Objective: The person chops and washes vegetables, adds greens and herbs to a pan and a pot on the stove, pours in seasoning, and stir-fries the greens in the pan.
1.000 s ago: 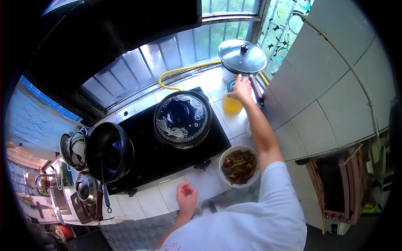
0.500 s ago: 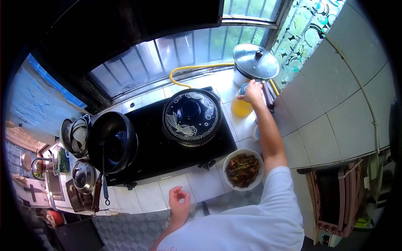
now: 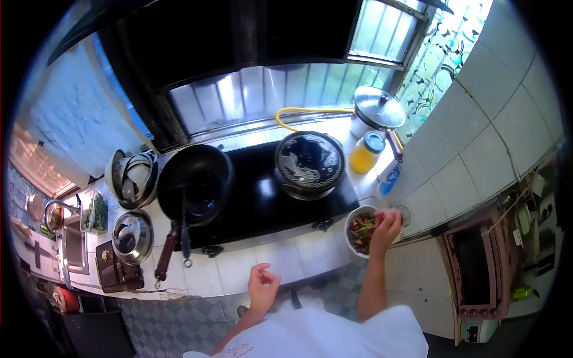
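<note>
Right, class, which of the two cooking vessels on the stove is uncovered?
The black wok with the brown handle; the other, a pot, wears a patterned lid.

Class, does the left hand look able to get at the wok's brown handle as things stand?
Probably yes: the left hand looks empty, and the brown handle juts towards the counter's front edge. Only a slim utensil handle beside it might get slightly in the way.

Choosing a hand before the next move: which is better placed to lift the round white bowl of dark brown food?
Right, I judge: the bare right hand is at the right side of the bowl, though contact is unclear. The loosely curled left hand is farther off, leftward.
</note>
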The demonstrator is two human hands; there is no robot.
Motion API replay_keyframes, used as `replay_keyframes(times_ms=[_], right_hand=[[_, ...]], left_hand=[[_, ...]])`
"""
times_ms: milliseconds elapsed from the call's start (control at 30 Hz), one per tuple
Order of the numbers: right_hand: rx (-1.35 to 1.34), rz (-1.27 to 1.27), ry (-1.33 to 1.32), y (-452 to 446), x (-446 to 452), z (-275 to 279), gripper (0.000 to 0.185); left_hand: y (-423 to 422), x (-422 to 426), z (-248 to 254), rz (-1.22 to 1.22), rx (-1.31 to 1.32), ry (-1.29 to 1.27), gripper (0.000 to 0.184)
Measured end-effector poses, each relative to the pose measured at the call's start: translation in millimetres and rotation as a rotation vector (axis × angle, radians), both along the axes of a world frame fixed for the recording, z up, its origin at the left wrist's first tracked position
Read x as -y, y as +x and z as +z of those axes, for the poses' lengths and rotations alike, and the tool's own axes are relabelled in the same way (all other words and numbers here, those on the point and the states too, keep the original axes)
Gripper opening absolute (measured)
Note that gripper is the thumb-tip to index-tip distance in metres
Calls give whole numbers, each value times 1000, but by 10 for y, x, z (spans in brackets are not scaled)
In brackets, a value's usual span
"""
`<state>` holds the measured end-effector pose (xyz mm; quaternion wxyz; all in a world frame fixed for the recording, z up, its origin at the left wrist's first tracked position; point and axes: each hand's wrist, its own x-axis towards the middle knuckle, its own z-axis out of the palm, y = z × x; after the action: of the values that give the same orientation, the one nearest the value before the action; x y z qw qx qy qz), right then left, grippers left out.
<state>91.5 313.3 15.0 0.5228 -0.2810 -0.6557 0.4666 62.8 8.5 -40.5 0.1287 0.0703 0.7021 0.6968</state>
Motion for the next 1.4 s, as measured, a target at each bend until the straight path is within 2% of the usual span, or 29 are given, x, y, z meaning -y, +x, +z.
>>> replay_keyframes(times_ms=[67, 100, 133, 167, 267, 533, 600, 767, 833, 900, 967, 1033, 1100, 1167, 1200, 1267, 1300, 1367, 1400], right_hand=[[-31, 1, -165, 137, 597, -116, 24], [-88, -28, -191, 154, 823, -259, 21], [-96, 22, -192, 156, 1097, -232, 22], [-101, 75, -195, 148, 1370, -196, 23], [-41, 165, -65, 0, 2082, -34, 22], [-186, 527, 174, -699, 3908, 648, 21], [-225, 599, 281, -808, 4261, 743, 21], [-311, 674, 344, -983, 4812, 874, 24], [-426, 801, 227, -1049, 4971, 861, 23], [-413, 860, 184, -1119, 5182, 732, 21], [-403, 1016, 16, -1203, 5456, 557, 19], [-188, 1165, 230, -1365, 5658, 329, 26], [174, 1323, 157, -1538, 6034, 140, 17], [388, 1491, 186, -1751, 6356, 78, 11], [391, 1494, 170, -1853, 6471, -44, 11], [526, 1612, 462, -2036, 6694, -345, 11], [533, 1610, 453, -2075, 6769, -410, 11], [667, 1599, 786, -2161, 6921, -530, 14], [724, 1580, 848, -2196, 7001, -637, 14]], left_hand=[[26, 353, 42, -23, 32, -1, 35], [50, 568, 61, -45, 75, -14, 34], [63, 781, 54, -34, 55, -15, 27], [74, 1015, 62, 11, 51, -16, 27], [143, 1698, -14, 22, 84, -81, 12], [422, 3303, -124, 426, 48, 1, 13], [459, 3559, -192, 543, 83, 46, 15], [339, 3827, -247, 698, 86, 118, 15], [247, 3902, -322, 658, 104, 79, 15], [128, 4002, -318, 683, 104, 38, 16], [-28, 4154, -287, 685, 87, -51, 18], [-180, 4380, -330, 731, 100, -69, 20], [-270, 4624, -270, 745, 74, -236, 21], [-388, 4874, -196, 746, 102, -336, 21], [-450, 5000, -226, 738, 123, -437, 21], [-669, 5241, -226, 681, 150, -617, 25], [-825, 5340, -240, 674, 158, -619, 25], [-1243, 5525, -328, 595, 57, -837, 25], [-1484, 5610, -377, 580, -42, -904, 26]])
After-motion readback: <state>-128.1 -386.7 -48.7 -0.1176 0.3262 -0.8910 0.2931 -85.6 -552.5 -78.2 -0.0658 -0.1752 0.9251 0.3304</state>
